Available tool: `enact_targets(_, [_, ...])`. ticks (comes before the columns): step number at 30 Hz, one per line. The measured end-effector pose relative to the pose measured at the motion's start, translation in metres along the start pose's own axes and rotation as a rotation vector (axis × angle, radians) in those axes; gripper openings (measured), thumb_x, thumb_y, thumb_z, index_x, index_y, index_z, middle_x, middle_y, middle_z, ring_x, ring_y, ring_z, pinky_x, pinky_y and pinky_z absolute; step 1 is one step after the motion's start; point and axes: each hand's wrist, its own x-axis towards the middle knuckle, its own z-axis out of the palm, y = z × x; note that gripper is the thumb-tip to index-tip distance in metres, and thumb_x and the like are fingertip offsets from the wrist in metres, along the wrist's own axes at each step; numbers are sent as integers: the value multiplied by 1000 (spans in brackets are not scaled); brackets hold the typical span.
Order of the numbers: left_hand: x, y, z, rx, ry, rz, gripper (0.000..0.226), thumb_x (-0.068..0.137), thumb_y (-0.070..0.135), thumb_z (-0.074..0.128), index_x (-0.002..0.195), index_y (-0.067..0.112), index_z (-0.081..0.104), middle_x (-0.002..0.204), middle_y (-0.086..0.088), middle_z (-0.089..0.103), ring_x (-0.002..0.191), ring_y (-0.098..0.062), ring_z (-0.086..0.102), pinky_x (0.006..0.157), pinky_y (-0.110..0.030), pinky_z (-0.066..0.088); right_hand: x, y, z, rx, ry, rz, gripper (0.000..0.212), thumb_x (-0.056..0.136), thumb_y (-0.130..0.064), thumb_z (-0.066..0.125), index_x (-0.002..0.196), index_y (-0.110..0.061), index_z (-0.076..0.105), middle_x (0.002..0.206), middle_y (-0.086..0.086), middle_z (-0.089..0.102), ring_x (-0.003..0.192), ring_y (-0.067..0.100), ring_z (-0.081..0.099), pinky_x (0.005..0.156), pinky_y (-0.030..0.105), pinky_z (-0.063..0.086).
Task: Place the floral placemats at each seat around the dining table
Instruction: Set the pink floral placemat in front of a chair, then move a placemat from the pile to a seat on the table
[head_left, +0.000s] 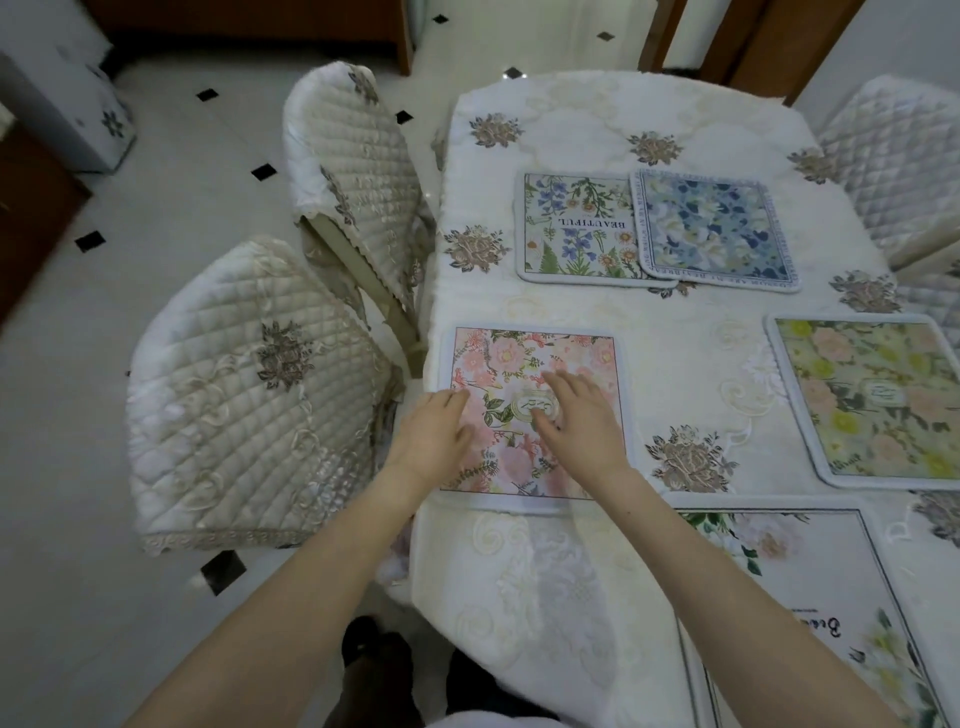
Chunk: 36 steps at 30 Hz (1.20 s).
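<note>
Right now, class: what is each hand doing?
Left hand: open, flat on the pink placemat.
Right hand: open, flat on it too.

Your left hand (436, 431) and right hand (579, 415) lie flat, fingers spread, on the pink placemat (530, 374) at the counter (675, 364) edge beside a quilted chair (249, 384).

Tabletop (582, 571) cover: quilted cream cloth, embroidered, matt. Pink placemat (524, 364): smooth printed fabric with stitched pale edging. Chair covers (249, 395) left of tabletop: quilted satin, slight sheen. Floor (171, 208): glossy tile.
</note>
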Motion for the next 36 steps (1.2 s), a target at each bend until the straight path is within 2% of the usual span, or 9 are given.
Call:
enact_targets(4, [-25,-16,-46,16,167,54,50,93,37,42,137,16,38,138,-3,50,126,-23,43,101,-39,39,-8,-54,-17,16,77,-111,51,93,-37,47,140,-19,41,146,4,43,139,27,30,116,44,24])
enact_targets(8, [-74,-51,-89,38,321,58,51,94,43,34,140,23,35,144,1,44,135,-21,36,112,-40,31,-24,-123,-17,-22,151,-282,48,94,-36,45,137,-16,46,139,4,51,132,26,39,114,43,29])
enact_targets(11, [-125,-88,-115,66,439,53,52,93,45,31,140,24,36,144,1,46,136,-21,35,115,-37,21,-44,-182,1,-37,159,-371,50,93,-42,40,137,-18,46,139,3,51,133,27,39,113,44,31])
enact_targets(14, [-182,-140,-128,73,485,-6,52,93,44,33,141,24,34,145,1,44,138,-20,34,116,-39,22,-67,-243,35,-74,167,-450,49,92,-42,41,135,-19,47,139,2,52,133,26,41,110,45,35])
enact_targets(17, [-243,-200,-129,36,458,-111,52,93,45,33,141,25,35,145,0,44,137,-22,36,115,-41,24,-98,-303,83,-99,129,-480,50,93,-43,40,137,-20,46,141,3,51,135,28,39,110,49,33])
enact_targets(25, [-371,-337,-117,18,323,-375,61,91,50,21,143,22,34,148,-3,41,140,-24,31,116,-38,18,-158,-433,194,-49,-48,-535,51,92,-44,36,136,-20,45,140,2,51,134,24,40,111,41,31])
enact_targets(29, [-374,-377,-132,-30,362,-417,61,90,50,21,142,21,35,147,-3,42,139,-24,32,115,-37,20,-145,-474,207,-70,-66,-548,49,93,-42,41,138,-21,43,142,0,49,137,23,36,114,42,28])
enact_targets(32, [-354,-404,-149,-55,401,-406,60,91,49,23,143,20,34,148,-3,41,139,-24,32,115,-35,18,-114,-500,208,-84,-50,-550,49,93,-38,45,139,-21,43,143,2,48,139,25,33,114,46,28])
enact_targets(36, [-314,-445,-174,-45,435,-372,57,92,46,28,140,18,39,143,-6,47,136,-25,38,113,-37,24,-61,-531,216,-94,8,-550,48,93,-35,47,138,-19,43,142,6,49,137,27,35,112,44,29])
